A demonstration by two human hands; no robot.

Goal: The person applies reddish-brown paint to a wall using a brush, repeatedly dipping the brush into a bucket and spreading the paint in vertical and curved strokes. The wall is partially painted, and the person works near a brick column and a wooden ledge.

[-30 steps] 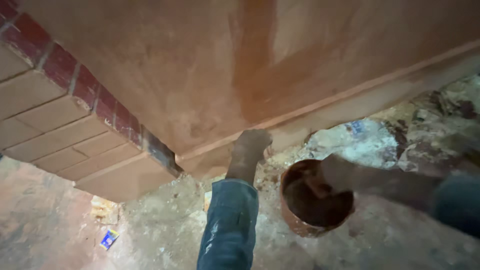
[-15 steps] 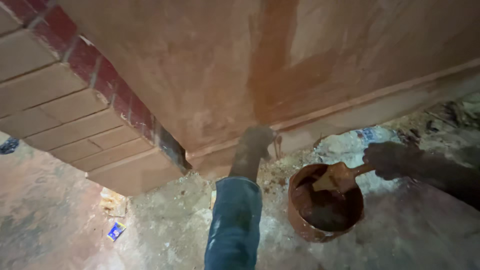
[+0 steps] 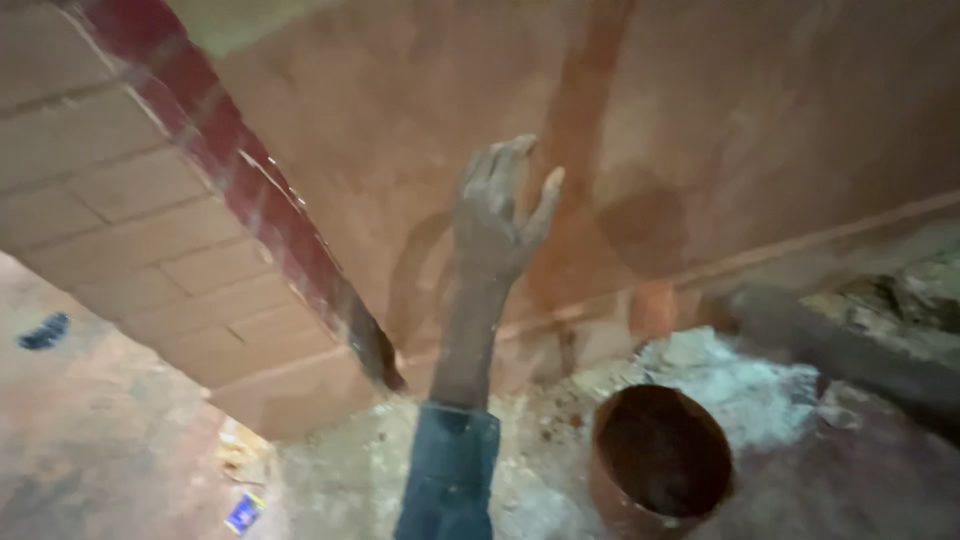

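— How should the smoothing be done well?
— The left hand (image 3: 495, 215) should be kept flat, fingers (image 3: 505, 165) spread and empty, and the plastered wall (image 3: 400, 150) pressed evenly.
— Where is the wall?
— Directly under the fingers, apparently touching. The bucket (image 3: 660, 465) stands on the floor, lower right. The right hand is not seen.

I see the left hand (image 3: 497, 215) raised flat against the plastered wall (image 3: 760, 130), fingers spread. Tiled wall section (image 3: 110, 230) sits left of it, meeting the plaster at a corner. Bucket (image 3: 660, 465) stands on the floor (image 3: 330, 480) below and right of the hand, near the wall base. Small packet (image 3: 243, 513) lies on the floor, lower left.
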